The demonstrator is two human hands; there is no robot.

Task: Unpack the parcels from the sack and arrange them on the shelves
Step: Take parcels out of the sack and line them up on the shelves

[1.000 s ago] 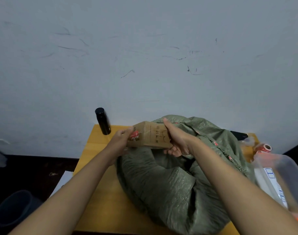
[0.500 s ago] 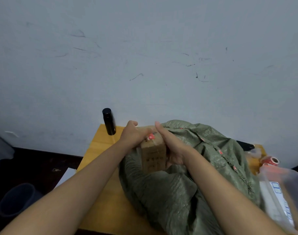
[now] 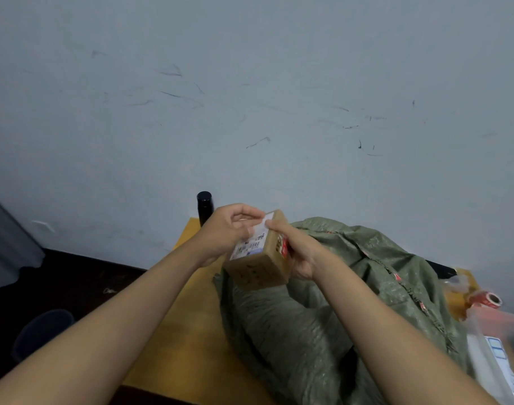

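Parcel held over the open sack

Wall (image 3: 250, 97) fills most of the view — pale, blue-grey, marked with thin dark scuffs. Below it stands a wooden table (image 3: 174, 346) with a yellowish top, pushed against the wall. A green woven sack (image 3: 323, 331) lies slumped across the table's right half, its fabric crumpled. At the far right edge sits a clear plastic bin (image 3: 501, 346), blurred, with a red roll of tape (image 3: 485, 299) just behind it. On the dark floor to the left stands a dark bucket (image 3: 42, 331). A black bottle (image 3: 204, 206) stands upright at the table's back left corner, near the wall.

Above the sack's near edge, a small brown cardboard parcel (image 3: 260, 266) is held in the air, tilted — its white shipping label (image 3: 251, 244) faces up. The left hand (image 3: 223, 232) grips the parcel's left side, fingers curled. The right hand (image 3: 299, 252) holds the right side, its fingers on the label's upper corner.
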